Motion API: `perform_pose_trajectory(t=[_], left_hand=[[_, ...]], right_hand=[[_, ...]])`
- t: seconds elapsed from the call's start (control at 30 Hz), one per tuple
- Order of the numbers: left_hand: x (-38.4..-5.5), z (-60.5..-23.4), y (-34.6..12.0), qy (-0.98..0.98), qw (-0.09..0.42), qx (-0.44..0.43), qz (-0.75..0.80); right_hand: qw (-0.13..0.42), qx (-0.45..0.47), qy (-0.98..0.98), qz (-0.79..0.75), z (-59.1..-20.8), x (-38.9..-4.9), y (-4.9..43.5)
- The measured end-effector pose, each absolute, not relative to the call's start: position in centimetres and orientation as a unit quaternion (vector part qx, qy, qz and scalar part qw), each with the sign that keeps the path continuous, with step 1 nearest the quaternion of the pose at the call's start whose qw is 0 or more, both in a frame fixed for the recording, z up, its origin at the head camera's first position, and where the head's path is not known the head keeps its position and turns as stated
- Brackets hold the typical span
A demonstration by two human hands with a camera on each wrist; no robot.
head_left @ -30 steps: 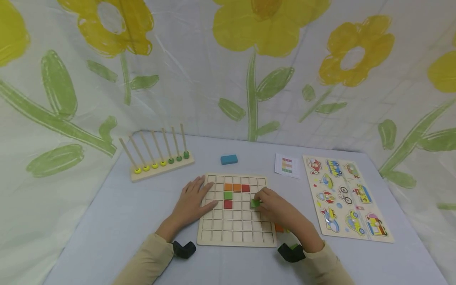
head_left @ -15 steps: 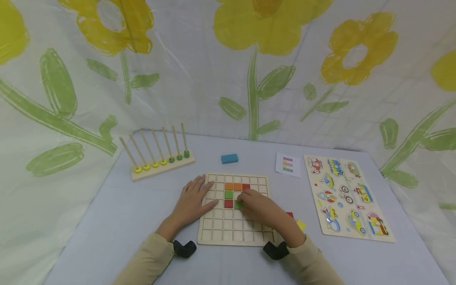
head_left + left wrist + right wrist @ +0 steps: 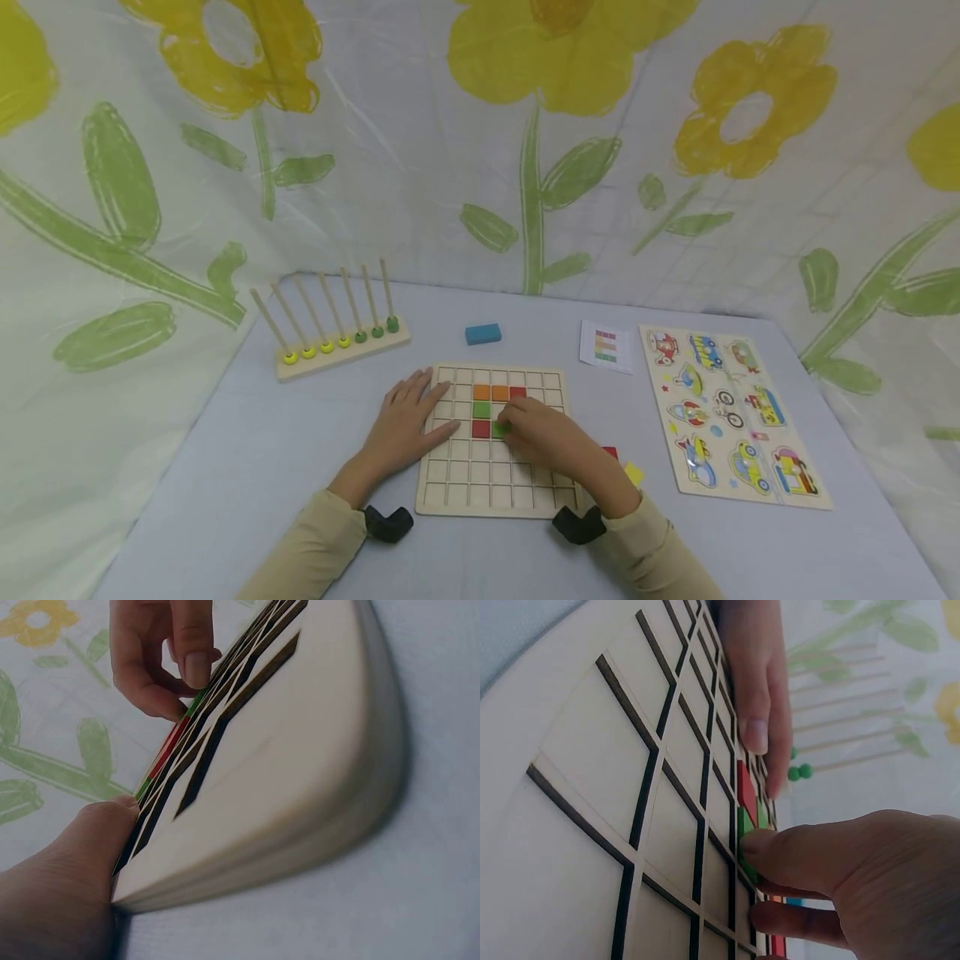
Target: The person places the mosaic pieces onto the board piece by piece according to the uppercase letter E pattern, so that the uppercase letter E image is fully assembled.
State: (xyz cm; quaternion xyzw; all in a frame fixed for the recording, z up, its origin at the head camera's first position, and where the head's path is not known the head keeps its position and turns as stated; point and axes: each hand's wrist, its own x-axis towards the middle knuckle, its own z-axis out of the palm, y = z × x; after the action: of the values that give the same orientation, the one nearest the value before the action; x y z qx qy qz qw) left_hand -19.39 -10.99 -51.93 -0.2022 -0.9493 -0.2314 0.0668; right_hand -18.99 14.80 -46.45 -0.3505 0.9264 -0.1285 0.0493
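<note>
A wooden grid board (image 3: 459,497) lies flat with a few square tiles in its cells: two orange, a green tile (image 3: 481,410) and red ones. My right hand (image 3: 546,433) pinches another green tile (image 3: 746,838) at the cell just right of the lower red tile (image 3: 481,429). In the right wrist view the thumb presses on this tile's near face, its far side hidden by the fingers. My left hand (image 3: 405,425) rests with fingers spread on the board's left edge, the thumb reaching onto the cells.
Right of the board, partly behind the right forearm, lie a red tile (image 3: 611,452) and a yellow tile (image 3: 633,474). Behind stand a blue block (image 3: 483,334), a pattern card (image 3: 606,347) and a bead-peg rack (image 3: 345,357). A vehicle puzzle board (image 3: 731,417) lies far right.
My right hand has carried the green tile left across the board to the cell beside the lower red tile, and has barely moved since half a second ago. The left hand stays put.
</note>
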Motion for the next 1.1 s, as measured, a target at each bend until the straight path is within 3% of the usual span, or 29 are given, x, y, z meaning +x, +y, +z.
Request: perform_pose_trajectory(t=[0.37,0.77,1.1], left_hand=[[-19.5,-52.1,-10.7,-0.950,0.054,-0.202,-0.231],[-19.9,-51.5,-11.1,-0.950,0.057,-0.203,-0.232],[-19.8,-52.2,-11.0,-0.952,0.047,-0.194,-0.230]], right_hand=[[0.046,-0.273,0.951,-0.140,-45.4,-18.5,18.3],[0.117,-0.145,0.973,-0.136,-45.1,-14.9,26.5],[0.053,-0.191,0.968,-0.151,-46.7,-13.4,26.9]])
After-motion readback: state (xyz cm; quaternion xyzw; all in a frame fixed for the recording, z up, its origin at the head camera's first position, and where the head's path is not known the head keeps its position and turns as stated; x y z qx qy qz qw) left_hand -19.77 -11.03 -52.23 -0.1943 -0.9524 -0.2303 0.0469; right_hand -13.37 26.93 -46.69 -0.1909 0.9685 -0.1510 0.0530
